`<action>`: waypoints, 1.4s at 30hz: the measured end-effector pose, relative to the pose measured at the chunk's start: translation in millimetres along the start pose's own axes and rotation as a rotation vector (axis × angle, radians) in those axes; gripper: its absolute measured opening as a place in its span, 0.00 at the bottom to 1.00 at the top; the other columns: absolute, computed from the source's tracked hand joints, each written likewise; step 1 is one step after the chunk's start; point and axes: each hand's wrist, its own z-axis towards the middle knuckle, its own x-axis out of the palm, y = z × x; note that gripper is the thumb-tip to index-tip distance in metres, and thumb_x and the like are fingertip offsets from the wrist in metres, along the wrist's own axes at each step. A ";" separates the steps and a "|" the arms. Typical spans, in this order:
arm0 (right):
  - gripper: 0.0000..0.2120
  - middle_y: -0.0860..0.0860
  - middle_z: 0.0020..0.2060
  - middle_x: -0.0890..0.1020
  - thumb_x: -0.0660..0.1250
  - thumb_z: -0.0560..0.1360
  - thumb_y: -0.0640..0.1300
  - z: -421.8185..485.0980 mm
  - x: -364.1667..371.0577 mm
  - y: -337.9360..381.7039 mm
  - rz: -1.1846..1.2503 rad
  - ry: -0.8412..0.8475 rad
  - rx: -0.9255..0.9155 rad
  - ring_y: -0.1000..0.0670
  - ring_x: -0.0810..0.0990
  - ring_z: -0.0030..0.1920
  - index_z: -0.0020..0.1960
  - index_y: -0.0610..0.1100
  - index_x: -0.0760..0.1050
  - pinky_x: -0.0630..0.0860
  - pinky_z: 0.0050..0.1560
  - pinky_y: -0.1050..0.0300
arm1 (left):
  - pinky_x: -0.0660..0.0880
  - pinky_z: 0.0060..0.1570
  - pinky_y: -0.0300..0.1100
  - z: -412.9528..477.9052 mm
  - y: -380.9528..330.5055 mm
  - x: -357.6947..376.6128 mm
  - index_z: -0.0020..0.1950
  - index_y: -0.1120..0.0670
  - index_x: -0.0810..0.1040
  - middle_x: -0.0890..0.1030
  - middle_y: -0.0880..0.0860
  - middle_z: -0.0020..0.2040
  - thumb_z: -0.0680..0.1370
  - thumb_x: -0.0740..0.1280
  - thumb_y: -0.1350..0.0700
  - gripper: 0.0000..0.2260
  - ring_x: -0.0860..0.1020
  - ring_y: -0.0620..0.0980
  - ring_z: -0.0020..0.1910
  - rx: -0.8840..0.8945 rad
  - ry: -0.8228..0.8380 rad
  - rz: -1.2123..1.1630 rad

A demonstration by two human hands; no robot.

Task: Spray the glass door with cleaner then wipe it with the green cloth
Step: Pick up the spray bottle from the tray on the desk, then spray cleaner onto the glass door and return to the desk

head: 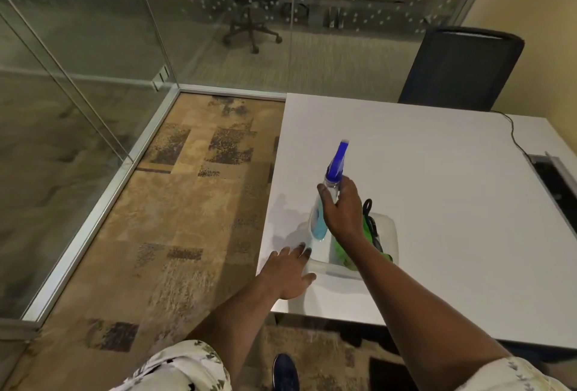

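Observation:
A clear spray bottle (319,222) with blue liquid and a blue trigger head stands in a shallow white tray (392,234) on the white table. My right hand (342,208) is closed around the bottle's neck. The green cloth (342,253) lies in the same tray, partly hidden under my right forearm, beside a black object. My left hand (288,270) rests flat with spread fingers on the table's left corner, touching the tray's near edge. The glass door (62,109) and glass wall panels stand to the left and ahead.
The white table (421,156) fills the right side, with a black cable (515,138) and a cable slot at its right. A dark office chair (462,69) stands behind it. Patterned carpet (187,203) lies between the table and the glass.

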 end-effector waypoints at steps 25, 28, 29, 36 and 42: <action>0.18 0.50 0.28 0.80 0.72 0.73 0.60 -177.9 198.5 242.8 0.392 0.545 -0.191 0.46 0.82 0.33 0.40 0.45 0.76 0.78 0.39 0.51 | 0.64 0.72 0.54 -282.4 219.3 39.7 0.80 0.53 0.60 0.56 0.56 0.82 0.81 0.51 0.35 0.32 0.63 0.59 0.77 -0.654 -0.263 -0.189; 0.12 0.47 0.32 0.83 0.74 0.75 0.53 -233.8 236.2 275.5 0.406 0.628 -0.208 0.44 0.82 0.36 0.41 0.47 0.76 0.78 0.42 0.49 | 0.66 0.70 0.54 -354.5 250.5 58.8 0.80 0.53 0.60 0.57 0.57 0.82 0.79 0.50 0.34 0.35 0.65 0.60 0.75 -0.756 -0.303 -0.220; 0.10 0.47 0.32 0.82 0.74 0.76 0.50 -253.3 246.3 287.7 0.428 0.659 -0.208 0.47 0.83 0.34 0.43 0.47 0.76 0.79 0.42 0.50 | 0.66 0.70 0.54 -378.0 259.5 65.9 0.80 0.54 0.60 0.57 0.58 0.82 0.77 0.49 0.33 0.37 0.65 0.60 0.76 -0.794 -0.318 -0.242; 0.09 0.53 0.32 0.80 0.74 0.76 0.48 -389.4 317.5 354.9 0.572 0.968 -0.211 0.52 0.79 0.30 0.53 0.49 0.77 0.81 0.45 0.45 | 0.61 0.76 0.55 -526.2 305.7 132.3 0.81 0.52 0.58 0.54 0.58 0.83 0.82 0.53 0.34 0.33 0.61 0.60 0.80 -1.052 -0.412 -0.395; 0.10 0.54 0.37 0.82 0.75 0.76 0.44 -482.5 358.6 407.6 0.632 1.163 -0.235 0.55 0.78 0.32 0.57 0.51 0.82 0.81 0.38 0.55 | 0.59 0.76 0.54 -622.2 322.4 175.3 0.81 0.51 0.59 0.53 0.57 0.84 0.81 0.52 0.34 0.33 0.59 0.58 0.81 -1.253 -0.514 -0.510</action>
